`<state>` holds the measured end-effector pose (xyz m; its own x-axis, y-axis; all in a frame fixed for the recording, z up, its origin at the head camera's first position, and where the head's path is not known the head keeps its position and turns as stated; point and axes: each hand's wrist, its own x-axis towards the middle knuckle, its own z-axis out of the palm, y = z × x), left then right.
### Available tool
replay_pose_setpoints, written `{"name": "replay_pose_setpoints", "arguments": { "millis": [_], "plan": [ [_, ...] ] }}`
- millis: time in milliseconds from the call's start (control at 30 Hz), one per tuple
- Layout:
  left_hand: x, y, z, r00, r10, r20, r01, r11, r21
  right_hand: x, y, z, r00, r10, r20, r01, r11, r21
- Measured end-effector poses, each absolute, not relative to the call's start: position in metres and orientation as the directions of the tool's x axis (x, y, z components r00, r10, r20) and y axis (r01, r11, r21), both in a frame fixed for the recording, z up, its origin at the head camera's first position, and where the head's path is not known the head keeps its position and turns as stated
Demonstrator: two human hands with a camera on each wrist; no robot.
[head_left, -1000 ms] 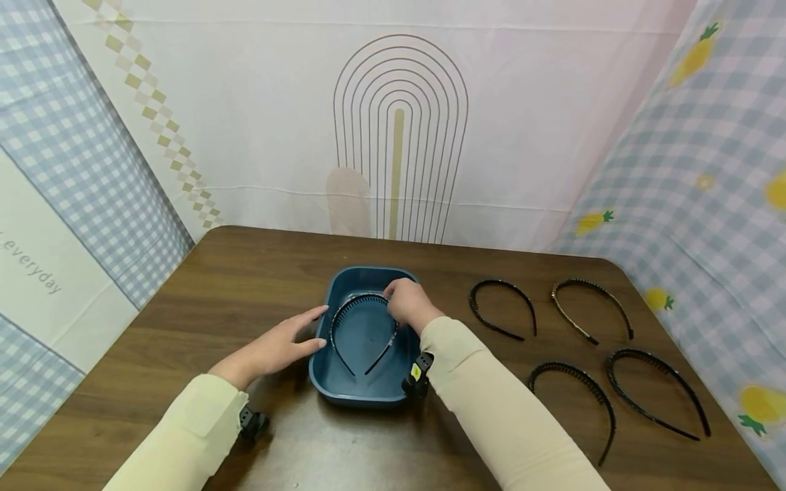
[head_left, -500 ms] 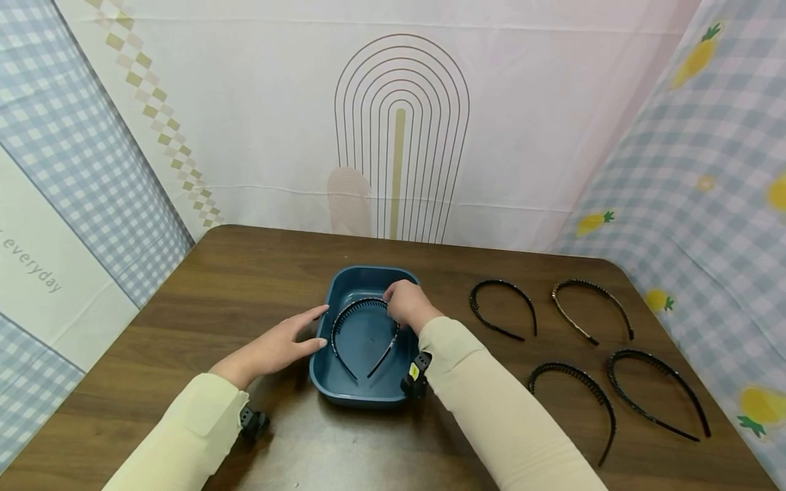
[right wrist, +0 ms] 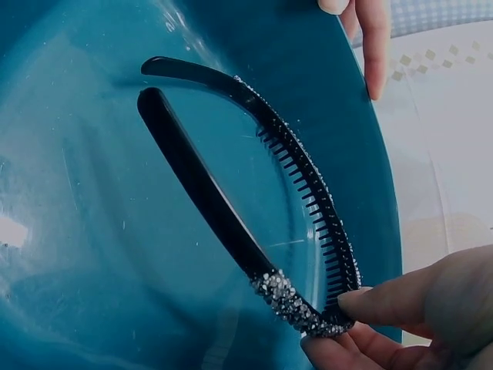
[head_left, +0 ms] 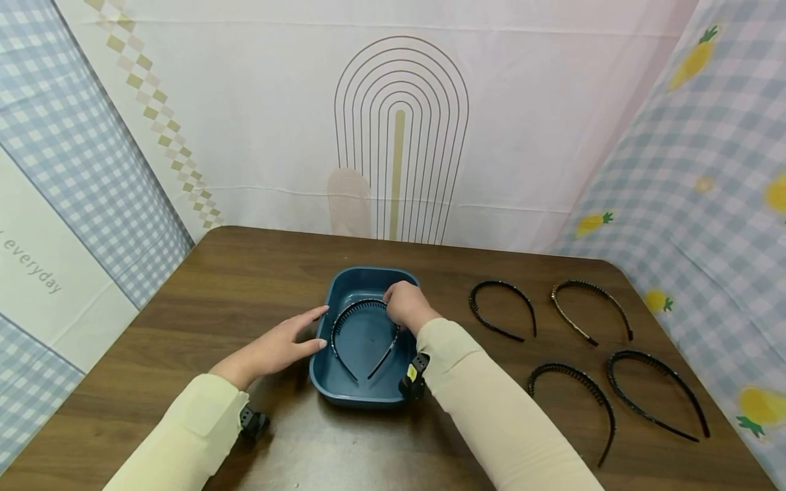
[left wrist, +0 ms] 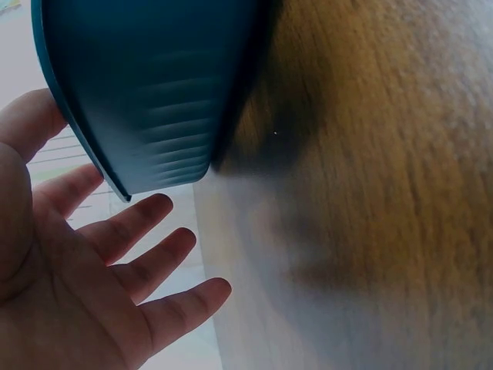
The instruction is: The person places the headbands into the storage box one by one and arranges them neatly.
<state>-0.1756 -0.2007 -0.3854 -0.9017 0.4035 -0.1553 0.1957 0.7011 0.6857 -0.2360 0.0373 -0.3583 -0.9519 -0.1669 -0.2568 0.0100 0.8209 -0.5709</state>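
Observation:
Inside a blue plastic basin (head_left: 359, 397) is a black toothed headband (right wrist: 204, 185) with glittery stones along its band. My right hand (head_left: 410, 305) reaches over the basin's right side and pinches the headband's curved part between thumb and fingers, as the right wrist view shows. The headband's two tips point toward me. My left hand (head_left: 279, 346) rests at the basin's left rim, with thumb and a fingertip touching it. In the left wrist view the left fingers (left wrist: 166, 312) are spread and straight beside the basin's outer wall (left wrist: 154, 100).
To the right on the wooden table (head_left: 264, 259) lie several other headbands: a small black one (head_left: 482, 320), a gold-toned one (head_left: 568, 320), a black toothed one (head_left: 592, 389) and a dark one (head_left: 638, 409). Patterned cloth (head_left: 264, 102) hangs behind the table.
The headband has shifted very slightly toward me and to the right inside the basin, still in my right hand. My left hand has stayed at the rim.

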Motion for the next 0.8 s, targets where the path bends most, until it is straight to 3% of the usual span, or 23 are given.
{"name": "replay_pose_setpoints", "arguments": {
  "millis": [567, 800],
  "plan": [
    [-0.177, -0.201, -0.387, -0.9, 0.411, -0.142, 0.207, 0.692, 0.691, -0.235, 0.035, -0.353, -0.964, -0.17, -0.204, -0.035, 0.843, -0.537],
    [-0.177, -0.201, -0.387, -0.903, 0.406, -0.143, 0.205, 0.699, 0.685, -0.233, 0.044, -0.341, -0.966, -0.178, -0.189, -0.017, 0.77, -0.638]
  ]
}}
